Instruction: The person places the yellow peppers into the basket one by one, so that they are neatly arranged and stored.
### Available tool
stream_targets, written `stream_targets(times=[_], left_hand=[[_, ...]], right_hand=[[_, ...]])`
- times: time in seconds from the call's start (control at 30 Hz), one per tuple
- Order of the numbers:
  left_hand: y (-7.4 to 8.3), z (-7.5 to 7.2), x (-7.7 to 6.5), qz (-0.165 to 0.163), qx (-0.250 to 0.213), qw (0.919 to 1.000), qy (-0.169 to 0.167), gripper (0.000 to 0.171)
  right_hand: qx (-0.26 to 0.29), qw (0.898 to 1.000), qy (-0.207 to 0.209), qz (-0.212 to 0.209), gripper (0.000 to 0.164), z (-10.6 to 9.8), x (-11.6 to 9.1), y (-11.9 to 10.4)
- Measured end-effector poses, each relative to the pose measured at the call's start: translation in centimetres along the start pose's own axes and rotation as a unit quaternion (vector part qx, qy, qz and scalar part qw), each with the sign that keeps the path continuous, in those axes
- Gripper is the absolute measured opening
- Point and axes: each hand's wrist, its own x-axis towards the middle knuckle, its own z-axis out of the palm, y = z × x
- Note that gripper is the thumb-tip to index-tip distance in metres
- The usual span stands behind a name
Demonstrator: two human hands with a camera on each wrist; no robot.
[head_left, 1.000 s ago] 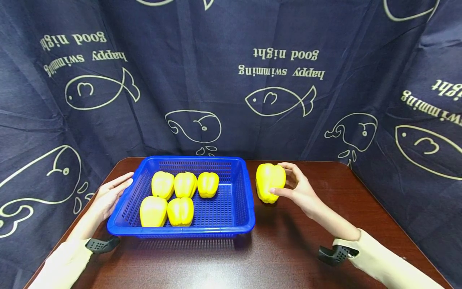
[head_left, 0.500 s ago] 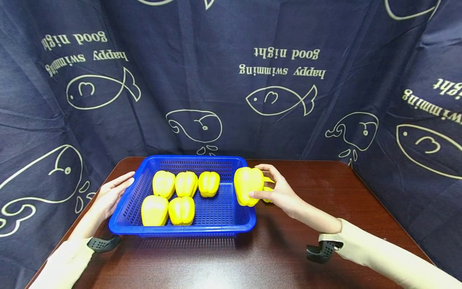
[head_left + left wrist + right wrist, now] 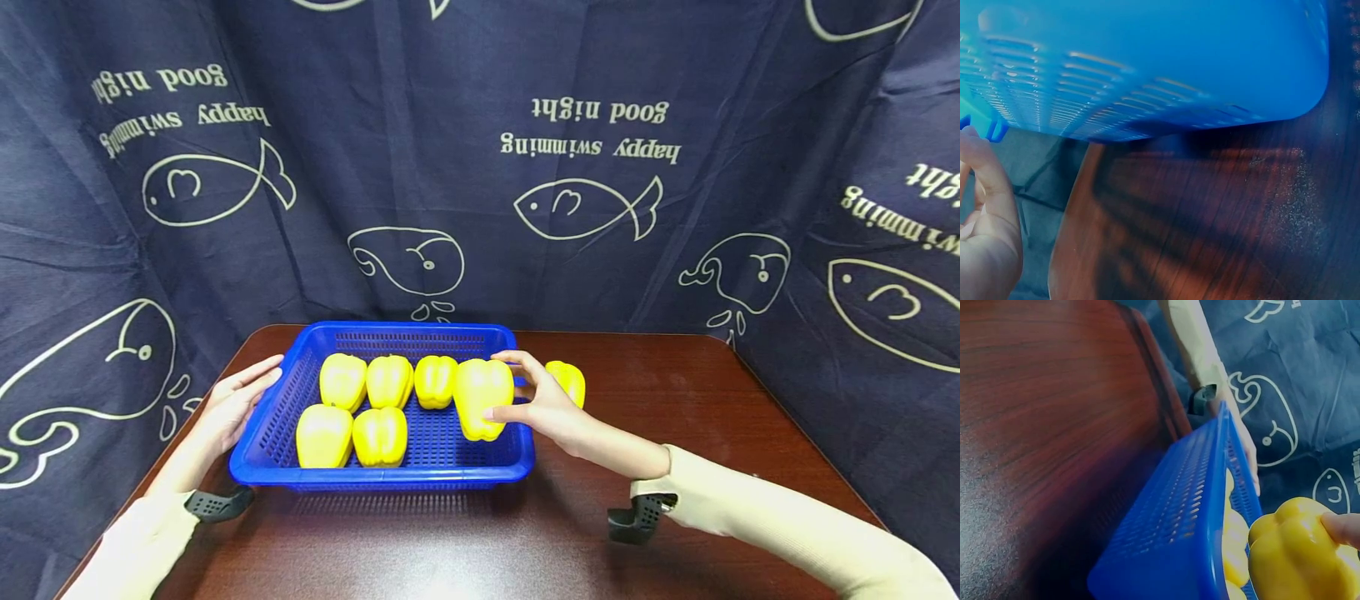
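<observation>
My right hand (image 3: 553,414) grips a yellow bell pepper (image 3: 483,398) between thumb and fingers over the right part of the blue basket (image 3: 360,477). In the right wrist view the held pepper (image 3: 1300,556) shows close up, beside the basket's rim, with a fingertip on its side. Several more yellow bell peppers (image 3: 379,435) sit in two rows in the left and middle of the basket. At the basket's left rim, my left hand (image 3: 228,407) rests its extended fingertips. The left wrist view catches this hand (image 3: 988,231) low beside the perforated basket wall (image 3: 1166,81).
Another yellow bell pepper (image 3: 567,382) stands on the dark wooden table (image 3: 667,400) right of the basket, partly hidden behind my right hand. A navy curtain (image 3: 465,150) with fish and whale drawings hangs around the table's back and sides.
My right hand has carried its bell pepper left, from beside the basket to over its right part. The pepper behind it on the table has come into view. The left hand stays at the rim.
</observation>
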Motion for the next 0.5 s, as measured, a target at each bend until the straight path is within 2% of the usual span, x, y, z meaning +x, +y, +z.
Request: stream_targets(times=[0.23,0.5], left_hand=[[-0.1,0.1,0.1,0.010,-0.001,1.0000,-0.001,0.029],[0.0,0.0,-0.1,0.005,0.005,1.0000,0.004,0.029]], right_hand=[[0.016,0.999,-0.007,0.037,0.065,1.4,1.1,0.3],[0.014,0.999,-0.005,0.051,0.063,2.4,2.6,0.8]])
